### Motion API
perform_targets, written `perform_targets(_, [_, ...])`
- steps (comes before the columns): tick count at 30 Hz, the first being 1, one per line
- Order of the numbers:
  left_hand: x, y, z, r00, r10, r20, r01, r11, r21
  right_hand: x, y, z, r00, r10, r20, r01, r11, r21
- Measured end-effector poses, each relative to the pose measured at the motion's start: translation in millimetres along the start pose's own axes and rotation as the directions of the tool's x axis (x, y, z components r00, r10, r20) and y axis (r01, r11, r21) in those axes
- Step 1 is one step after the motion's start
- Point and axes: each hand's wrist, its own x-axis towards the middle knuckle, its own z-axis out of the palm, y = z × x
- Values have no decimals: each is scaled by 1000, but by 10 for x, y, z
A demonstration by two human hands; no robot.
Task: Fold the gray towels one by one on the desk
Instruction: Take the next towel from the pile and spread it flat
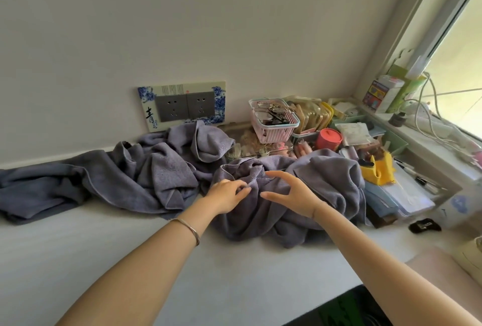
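White desk surface (109,252) runs along a plain pale wall, with a double socket plate (182,104) set low in it and a window (453,70) at the right. Crumpled gray towels (146,174) sprawl across the back of the desk; one heap (281,221) lies under both hands. The left hand (227,195) pinches a fold of it; the right hand (289,192) hovers with fingers spread wide. A pink basket (273,122) and clutter crowd the corner.
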Motion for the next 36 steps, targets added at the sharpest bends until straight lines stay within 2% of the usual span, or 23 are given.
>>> perform_targets(3, [103,-28,-1,997,72,-31,-70,995,71,118,-58,-34,993,-25,112,28,999,-30])
perform_targets(5, [125,15,-95,983,143,-114,-145,989,-5,195,-70,-37,984,-43,170,51,998,-43])
perform_targets(8, [94,142,-377,959,220,-179,-241,965,-101,312,-53,-15,968,-10,250,50,987,-152])
perform_targets(11, [-7,251,-736,939,274,-210,-320,919,-231,372,-129,-100,969,44,243,2,983,-186])
perform_targets(14, [-87,271,-1046,942,227,-247,-321,824,-466,395,-316,-357,977,-11,214,31,995,-92])
perform_targets(16, [-131,231,-1231,938,186,-292,-319,791,-522,350,-444,-593,980,2,200,11,998,-64])
perform_targets(19, [-238,199,-1484,925,162,-344,-330,790,-516,270,-587,-929,982,28,189,-18,998,-53])
perform_targets(21, [-356,248,-1688,918,167,-361,-337,807,-484,230,-732,-1119,992,-7,129,12,999,-38])
perform_targets(24, [-601,408,-2046,940,200,-276,-303,861,-408,201,-1114,-1365,993,-107,54,111,990,-83])
perform_targets(26, [-780,502,-2311,948,180,-263,-276,875,-397,153,-1445,-1540,989,-143,34,144,988,-52])
perform_targets(30, [-1188,647,-2860,908,164,-386,-315,875,-367,17,-2158,-1863,956,-293,1,292,953,-75])
perform_targets(36, [-2010,709,-3668,806,162,-569,-378,881,-286,-262,-3281,-2061,859,-511,-11,502,847,-172])
